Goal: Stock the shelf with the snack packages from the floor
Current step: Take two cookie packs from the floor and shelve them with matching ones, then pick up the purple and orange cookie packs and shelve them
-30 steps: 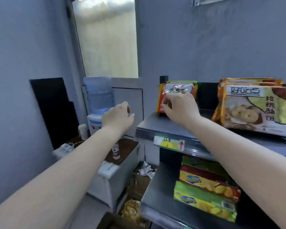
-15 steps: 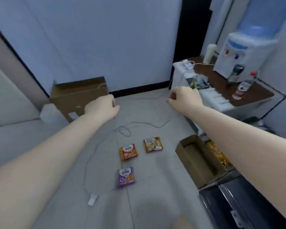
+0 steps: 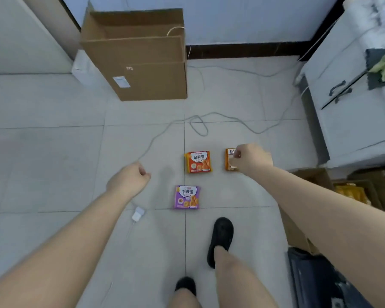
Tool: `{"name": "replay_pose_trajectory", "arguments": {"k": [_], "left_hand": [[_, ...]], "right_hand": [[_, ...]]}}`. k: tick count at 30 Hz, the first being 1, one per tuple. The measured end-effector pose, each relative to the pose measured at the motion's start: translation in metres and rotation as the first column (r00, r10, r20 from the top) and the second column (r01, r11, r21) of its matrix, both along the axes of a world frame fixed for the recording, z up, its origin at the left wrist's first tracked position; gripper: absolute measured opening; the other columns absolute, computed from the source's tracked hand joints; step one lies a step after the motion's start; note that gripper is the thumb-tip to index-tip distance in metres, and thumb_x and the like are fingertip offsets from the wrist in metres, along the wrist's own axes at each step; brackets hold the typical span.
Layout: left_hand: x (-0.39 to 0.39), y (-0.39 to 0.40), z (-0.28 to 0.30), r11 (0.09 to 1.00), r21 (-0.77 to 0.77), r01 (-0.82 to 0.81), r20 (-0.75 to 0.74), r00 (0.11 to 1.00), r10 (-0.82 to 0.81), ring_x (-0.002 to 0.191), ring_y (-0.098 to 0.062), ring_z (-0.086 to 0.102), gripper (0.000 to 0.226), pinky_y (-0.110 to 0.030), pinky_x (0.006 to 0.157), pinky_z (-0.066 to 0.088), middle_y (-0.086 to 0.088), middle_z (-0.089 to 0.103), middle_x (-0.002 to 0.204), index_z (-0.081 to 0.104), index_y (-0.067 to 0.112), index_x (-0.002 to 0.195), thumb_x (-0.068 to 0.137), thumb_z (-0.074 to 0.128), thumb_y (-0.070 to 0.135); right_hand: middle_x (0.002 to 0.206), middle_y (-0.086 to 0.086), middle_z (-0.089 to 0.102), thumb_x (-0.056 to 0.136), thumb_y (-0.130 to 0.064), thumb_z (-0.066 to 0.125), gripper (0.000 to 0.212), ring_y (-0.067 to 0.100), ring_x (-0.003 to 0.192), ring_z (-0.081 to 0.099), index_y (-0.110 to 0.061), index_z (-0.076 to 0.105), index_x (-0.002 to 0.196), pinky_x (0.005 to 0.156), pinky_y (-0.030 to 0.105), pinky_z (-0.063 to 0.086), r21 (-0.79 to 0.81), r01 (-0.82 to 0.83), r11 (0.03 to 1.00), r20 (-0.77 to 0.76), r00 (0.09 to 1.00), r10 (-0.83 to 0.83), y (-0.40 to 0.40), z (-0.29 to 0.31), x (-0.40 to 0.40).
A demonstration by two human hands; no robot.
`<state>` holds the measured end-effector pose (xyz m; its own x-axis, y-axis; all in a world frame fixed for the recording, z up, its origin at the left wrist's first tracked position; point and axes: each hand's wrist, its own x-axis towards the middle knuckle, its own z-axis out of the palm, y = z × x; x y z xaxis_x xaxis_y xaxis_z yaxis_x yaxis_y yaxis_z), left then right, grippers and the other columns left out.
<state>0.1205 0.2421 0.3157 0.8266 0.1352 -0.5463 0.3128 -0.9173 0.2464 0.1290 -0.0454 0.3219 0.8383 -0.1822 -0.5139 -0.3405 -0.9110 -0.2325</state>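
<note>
Three snack packages lie flat on the tiled floor. An orange-red package (image 3: 197, 162) is in the middle, a purple package (image 3: 187, 197) lies nearer to me, and a yellow-orange package (image 3: 229, 160) to the right is half hidden behind my right hand (image 3: 251, 161). That hand hangs in the air over it with its fingers curled in and nothing in it. My left hand (image 3: 128, 180) is a loose, empty fist to the left of the packages. A dark corner of the shelf (image 3: 309, 281) shows at the bottom right.
A large open cardboard box (image 3: 138, 58) stands against the far wall. A grey cable (image 3: 198, 123) loops across the floor to a white plug (image 3: 138, 214). A white cabinet (image 3: 353, 96) stands at the right, with a low carton of yellow snacks (image 3: 351, 192) below it. My feet wear black shoes (image 3: 220, 238).
My view has swung from the shelf down to the floor. My right hand left the package on the shelf, and both hands now hang lower, above the floor packages.
</note>
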Motion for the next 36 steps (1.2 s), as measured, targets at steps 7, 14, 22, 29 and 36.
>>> {"name": "replay_pose_trajectory", "arguments": {"k": [7, 14, 22, 29, 36], "left_hand": [[0.067, -0.032, -0.205, 0.981, -0.069, -0.182, -0.171, 0.971, 0.168, 0.104, -0.027, 0.059, 0.018, -0.033, 0.088, 0.045, -0.008, 0.064, 0.111, 0.057, 0.016, 0.096, 0.086, 0.054, 0.031], [0.040, -0.013, -0.446, 0.985, 0.013, -0.171, -0.411, 0.897, 0.161, 0.110, -0.030, 0.057, 0.037, -0.031, 0.086, 0.043, -0.015, 0.062, 0.118, 0.049, 0.005, 0.120, 0.088, 0.051, 0.024], [-0.009, -0.017, -0.628, 0.945, -0.067, -0.319, -0.505, 0.828, 0.244, 0.110, -0.032, 0.059, 0.036, -0.036, 0.092, 0.049, -0.015, 0.061, 0.123, 0.047, 0.005, 0.119, 0.093, 0.050, 0.030], [-0.013, -0.023, -0.662, 0.954, -0.142, -0.262, -0.281, 0.935, 0.215, 0.100, -0.032, 0.060, 0.020, -0.030, 0.074, 0.040, -0.014, 0.064, 0.112, 0.050, 0.009, 0.111, 0.095, 0.044, 0.020], [0.006, -0.002, -0.596, 0.945, -0.161, -0.285, -0.110, 0.957, 0.270, 0.076, -0.021, 0.053, 0.018, -0.027, 0.064, 0.038, -0.013, 0.067, 0.100, 0.052, 0.010, 0.107, 0.096, 0.042, 0.021]], "right_hand": [[0.114, 0.009, 0.061, 0.087, -0.029, 0.051, 0.011, 0.031, 0.108, 0.056, -0.021, 0.059, 0.090, 0.082, 0.032, 0.042, 0.023, -0.001, 1.000, -0.195, 0.981, 0.006, -0.012, -0.201, 0.073], [0.120, 0.014, 0.063, 0.090, -0.031, 0.054, 0.035, 0.031, 0.113, 0.057, -0.007, 0.060, 0.115, 0.087, 0.031, 0.045, 0.140, 0.221, 0.965, -0.264, 0.948, -0.179, 0.039, -0.442, 0.104], [0.135, 0.017, 0.048, 0.092, -0.020, 0.047, 0.042, 0.033, 0.124, 0.049, -0.002, 0.041, 0.130, 0.099, 0.034, 0.040, 0.093, 0.409, 0.908, -0.187, 0.903, -0.387, 0.063, -0.623, 0.133], [0.134, 0.017, 0.052, 0.096, -0.010, 0.038, 0.036, 0.030, 0.124, 0.050, 0.001, 0.045, 0.129, 0.086, 0.028, 0.045, 0.040, 0.460, 0.887, -0.179, 0.877, -0.446, 0.041, -0.656, 0.148], [0.126, 0.018, 0.055, 0.091, -0.003, 0.040, 0.030, 0.034, 0.115, 0.054, 0.001, 0.044, 0.121, 0.087, 0.034, 0.043, 0.086, 0.496, 0.864, -0.082, 0.868, -0.490, 0.067, -0.605, 0.125]]}}
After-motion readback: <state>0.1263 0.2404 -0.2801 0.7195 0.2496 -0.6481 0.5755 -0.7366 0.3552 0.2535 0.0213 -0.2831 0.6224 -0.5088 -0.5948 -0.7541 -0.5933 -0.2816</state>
